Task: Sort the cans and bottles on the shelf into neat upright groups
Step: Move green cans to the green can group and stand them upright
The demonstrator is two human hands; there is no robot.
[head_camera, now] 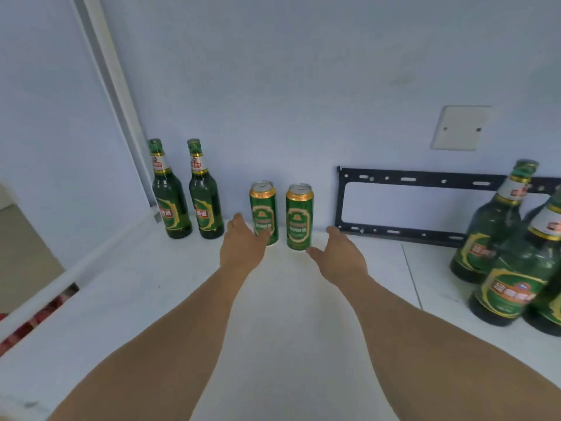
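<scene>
Two bottles point(187, 192) left of two cans point(280, 215) on shelf point(151, 284), against wall point(303, 86).

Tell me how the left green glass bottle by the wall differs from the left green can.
The left green glass bottle stands taller than the left green can, narrows to a capped neck where the can is a straight cylinder with a pull-tab top, and stands clear of the left hand, which is at the can. Both are upright, green, gold-trimmed.

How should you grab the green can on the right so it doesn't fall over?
Probably wrap the right hand around the middle of the right can, coming from its right side. It stands upright with a straight round wall, so a mid-height grip should keep it steady. That side is free; the left can stands apart on its other side, where the left hand is.
</scene>
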